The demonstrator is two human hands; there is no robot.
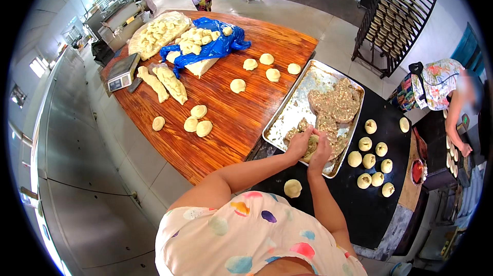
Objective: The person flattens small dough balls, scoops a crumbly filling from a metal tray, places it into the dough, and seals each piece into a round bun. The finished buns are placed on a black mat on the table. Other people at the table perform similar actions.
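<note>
Both my hands meet over the near edge of a metal tray (pixel 273 122) of brown, crumbly filling (pixel 334 104). Between them is a round of dough with filling (pixel 310 148). My left hand (pixel 299 146) grips its left side, fingertips at the top. My right hand (pixel 320 153) curls around the other side, its fingers near the left hand's. Part of the dough is hidden by the fingers. A flat dough round (pixel 292 188) lies on the black sheet (pixel 354 209) below my hands. Several filled buns (pixel 368 161) sit on that sheet to the right.
Dough pieces (pixel 238 86) dot the wooden table (pixel 221 132). Farther back are dough strips (pixel 170 85), a blue plastic sheet (pixel 226 45) under cut dough and a scale (pixel 123 73). A rack (pixel 393 24) stands far right. Another person (pixel 441 83) works at right; a second stands behind the table.
</note>
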